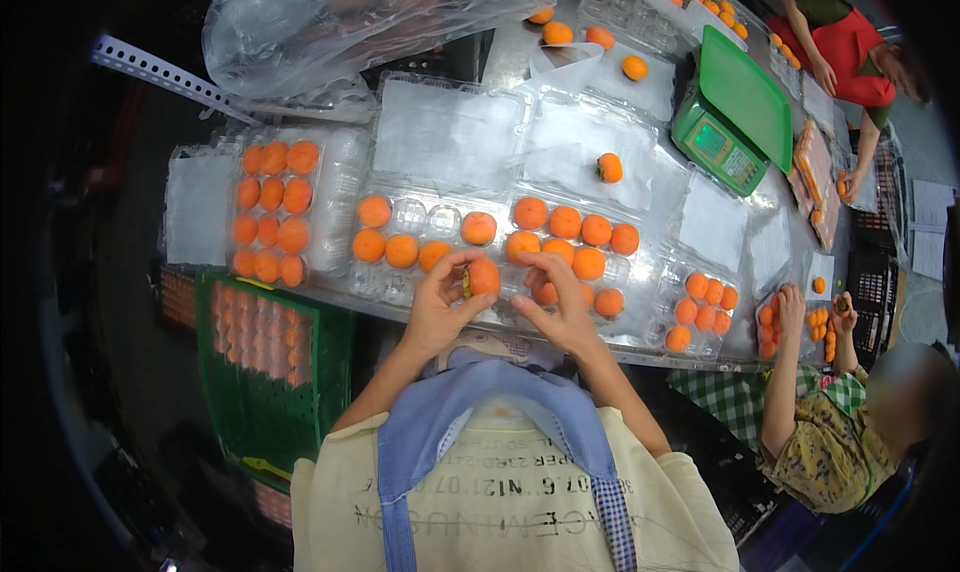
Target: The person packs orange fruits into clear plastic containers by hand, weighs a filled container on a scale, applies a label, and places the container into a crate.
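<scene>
Between the thumb and fingers of my left hand (442, 300) is an orange persimmon (484, 278), its green calyx turned to the left. My right hand (559, 302) is just to the right of it, fingers curled and apart, holding nothing. Beneath my hands are two clear plastic clamshell trays. The left tray (386, 283) has several persimmons and some bare cups. More cups are filled in the right tray (619, 268), partly hidden by my right hand. A single persimmon (611, 168) lies on the white liner sheet (555, 141) in that tray's lid.
A full tray of persimmons (271, 193) sits at the left, above a green crate (330, 377). Plastic film (360, 32) hangs over the far edge. A green scale (739, 114) stands right of the lids. Two co-workers (825, 437) handle fruit at the right.
</scene>
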A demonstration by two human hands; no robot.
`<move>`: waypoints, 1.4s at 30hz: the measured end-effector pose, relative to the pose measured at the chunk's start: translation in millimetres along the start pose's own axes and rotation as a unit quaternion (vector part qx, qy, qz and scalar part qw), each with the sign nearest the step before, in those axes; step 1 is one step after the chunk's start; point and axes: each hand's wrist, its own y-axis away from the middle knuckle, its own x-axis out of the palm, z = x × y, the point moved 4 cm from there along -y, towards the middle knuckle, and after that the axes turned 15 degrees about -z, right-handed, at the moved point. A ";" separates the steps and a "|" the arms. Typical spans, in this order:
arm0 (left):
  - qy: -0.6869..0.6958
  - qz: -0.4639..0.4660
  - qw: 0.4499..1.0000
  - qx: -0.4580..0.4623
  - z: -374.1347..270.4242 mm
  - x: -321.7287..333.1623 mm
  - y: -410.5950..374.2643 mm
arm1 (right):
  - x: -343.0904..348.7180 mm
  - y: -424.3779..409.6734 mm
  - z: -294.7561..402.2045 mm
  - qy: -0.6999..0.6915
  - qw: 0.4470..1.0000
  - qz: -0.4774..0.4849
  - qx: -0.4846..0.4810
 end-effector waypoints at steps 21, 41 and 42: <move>0.056 0.050 0.971 -0.226 14.1 -1.9 13.8 | 32.5 3.0 14.9 0.005 0.998 -0.015 -0.062; 0.345 -0.024 0.854 -0.388 12.3 -15.3 4.8 | 37.5 26.2 -5.8 0.129 0.972 0.195 -0.011; 0.354 -0.028 0.846 -0.398 13.7 -14.5 4.9 | 39.2 27.0 -7.3 0.147 0.972 0.184 -0.020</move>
